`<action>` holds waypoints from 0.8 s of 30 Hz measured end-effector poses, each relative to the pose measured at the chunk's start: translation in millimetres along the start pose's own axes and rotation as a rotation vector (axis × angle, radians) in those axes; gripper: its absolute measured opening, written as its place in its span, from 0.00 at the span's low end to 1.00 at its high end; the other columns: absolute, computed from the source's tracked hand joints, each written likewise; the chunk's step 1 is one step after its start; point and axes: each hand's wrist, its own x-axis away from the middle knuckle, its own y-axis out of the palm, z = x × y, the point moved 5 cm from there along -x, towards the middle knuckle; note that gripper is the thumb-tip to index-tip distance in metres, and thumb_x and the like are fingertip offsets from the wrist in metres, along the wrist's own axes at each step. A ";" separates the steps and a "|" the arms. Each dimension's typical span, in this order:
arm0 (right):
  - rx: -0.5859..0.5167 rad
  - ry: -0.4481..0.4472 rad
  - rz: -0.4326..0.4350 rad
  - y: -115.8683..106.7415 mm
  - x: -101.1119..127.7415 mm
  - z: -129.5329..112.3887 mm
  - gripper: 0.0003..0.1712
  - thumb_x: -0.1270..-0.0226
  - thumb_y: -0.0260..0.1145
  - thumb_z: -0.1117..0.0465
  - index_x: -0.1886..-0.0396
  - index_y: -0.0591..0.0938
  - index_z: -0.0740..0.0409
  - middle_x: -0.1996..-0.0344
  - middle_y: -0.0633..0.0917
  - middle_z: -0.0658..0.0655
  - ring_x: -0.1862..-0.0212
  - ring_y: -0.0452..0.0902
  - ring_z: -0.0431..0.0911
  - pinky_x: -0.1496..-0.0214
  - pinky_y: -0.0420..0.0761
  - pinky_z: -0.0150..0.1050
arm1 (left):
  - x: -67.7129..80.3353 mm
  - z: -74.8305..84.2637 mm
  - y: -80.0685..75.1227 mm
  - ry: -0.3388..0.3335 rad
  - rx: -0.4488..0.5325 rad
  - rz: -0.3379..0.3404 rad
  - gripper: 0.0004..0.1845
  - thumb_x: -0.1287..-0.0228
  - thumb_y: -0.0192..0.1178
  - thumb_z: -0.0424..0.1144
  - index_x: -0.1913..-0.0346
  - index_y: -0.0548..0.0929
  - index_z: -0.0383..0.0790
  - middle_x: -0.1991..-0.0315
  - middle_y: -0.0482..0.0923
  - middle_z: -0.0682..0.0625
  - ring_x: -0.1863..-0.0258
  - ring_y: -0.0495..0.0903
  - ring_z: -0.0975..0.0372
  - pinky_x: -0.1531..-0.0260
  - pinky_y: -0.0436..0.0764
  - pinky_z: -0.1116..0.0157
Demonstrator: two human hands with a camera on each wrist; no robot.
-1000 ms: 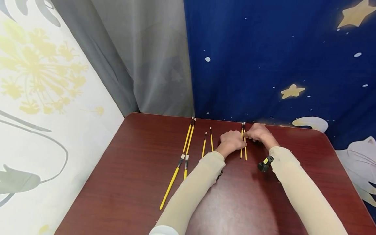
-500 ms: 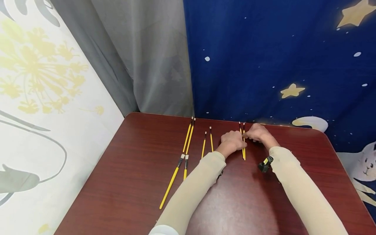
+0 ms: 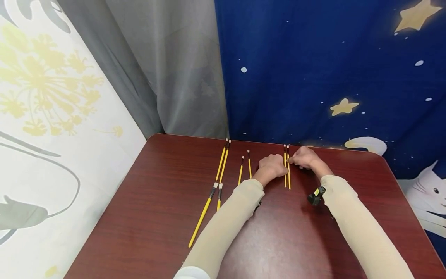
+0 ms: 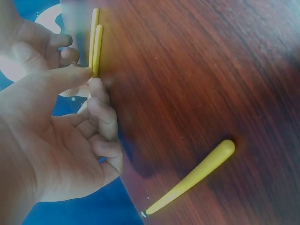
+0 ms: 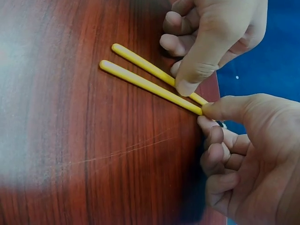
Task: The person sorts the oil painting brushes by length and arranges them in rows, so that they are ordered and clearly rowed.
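Note:
Two thin paintbrushes with yellow handles and pale bristle tips lie side by side near the table's far edge. My left hand (image 3: 273,164) pinches the left paintbrush (image 3: 285,181) between thumb and index finger. The right paintbrush (image 3: 289,182) is pinched by my right hand (image 3: 304,157), whose thumb and fingertip meet at its handle. From the right wrist view, both yellow handles (image 5: 145,84) point away from the fingers with a narrow gap between their ends. The bristle ends are mostly hidden behind the hands in both wrist views.
Left of my left hand lie two small paintbrushes (image 3: 249,164), partly covered by the sleeve. Farther left is a close pair of paintbrushes (image 3: 223,162), with a larger paintbrush (image 3: 201,221) and a partly hidden one (image 3: 219,195) nearer. A blue curtain (image 3: 278,77) hangs behind the dark red table (image 3: 153,201).
The two paintbrushes' handle ends came together half a second ago, crossing slightly, and now lie nearly parallel with a small gap. Both hands stay almost in place.

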 end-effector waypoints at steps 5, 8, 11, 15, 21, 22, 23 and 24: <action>-0.001 -0.018 0.043 0.9 -0.5 0.2 0.15 0.33 0.70 0.51 0.72 0.87 0.59 0.88 0.77 0.44 0.80 0.75 0.40 0.74 0.74 0.35 | -9.7 -2.5 6.2 0.006 0.011 0.010 0.09 0.36 0.66 0.54 0.64 0.86 0.55 0.59 0.88 0.55 0.62 0.84 0.59 0.60 0.83 0.57; 0.000 -0.019 0.052 1.7 -0.2 1.6 0.16 0.32 0.69 0.50 0.70 0.88 0.58 0.88 0.76 0.44 0.80 0.75 0.39 0.72 0.74 0.36 | -8.2 -3.7 6.8 0.006 0.020 0.026 0.09 0.35 0.65 0.54 0.64 0.87 0.55 0.60 0.88 0.56 0.62 0.84 0.59 0.59 0.83 0.56; 0.005 -0.023 0.065 2.5 1.7 1.9 0.18 0.30 0.67 0.48 0.72 0.87 0.57 0.88 0.76 0.44 0.80 0.75 0.40 0.72 0.73 0.36 | 8.6 -3.7 -2.4 0.032 0.047 0.047 0.12 0.32 0.63 0.55 0.66 0.87 0.53 0.62 0.87 0.54 0.63 0.84 0.59 0.59 0.83 0.57; 0.050 -0.059 0.117 4.0 8.2 -2.1 0.25 0.25 0.63 0.42 0.79 0.82 0.53 0.86 0.75 0.44 0.76 0.73 0.45 0.70 0.70 0.37 | 21.9 -5.1 -11.3 0.066 0.068 0.112 0.19 0.29 0.61 0.57 0.76 0.83 0.52 0.69 0.83 0.54 0.67 0.81 0.58 0.63 0.81 0.58; 0.117 -0.069 0.260 5.3 25.8 -9.7 0.25 0.23 0.60 0.41 0.73 0.84 0.53 0.75 0.84 0.54 0.67 0.79 0.54 0.67 0.72 0.42 | 33.4 -15.7 -30.7 0.119 0.085 0.209 0.21 0.27 0.57 0.59 0.79 0.79 0.56 0.73 0.81 0.57 0.69 0.81 0.61 0.67 0.79 0.60; 0.117 -0.063 0.290 5.7 28.8 -11.8 0.24 0.23 0.60 0.41 0.71 0.85 0.53 0.72 0.86 0.56 0.65 0.81 0.56 0.66 0.74 0.43 | 35.8 -19.7 -34.4 0.129 0.089 0.225 0.19 0.27 0.57 0.59 0.76 0.81 0.58 0.71 0.82 0.58 0.68 0.83 0.61 0.67 0.79 0.60; 0.113 -0.059 0.323 6.3 31.7 -14.5 0.23 0.23 0.61 0.41 0.68 0.86 0.53 0.69 0.88 0.58 0.64 0.83 0.57 0.66 0.75 0.45 | 38.4 -24.5 -37.8 0.139 0.092 0.239 0.16 0.26 0.58 0.59 0.72 0.83 0.59 0.69 0.84 0.59 0.67 0.84 0.61 0.66 0.80 0.60; 0.106 -0.058 0.356 7.3 34.5 -18.0 0.23 0.24 0.61 0.40 0.66 0.86 0.53 0.67 0.89 0.59 0.62 0.84 0.58 0.65 0.77 0.46 | 40.9 -30.1 -41.1 0.144 0.095 0.257 0.14 0.26 0.58 0.59 0.68 0.84 0.60 0.66 0.85 0.59 0.66 0.85 0.61 0.66 0.81 0.59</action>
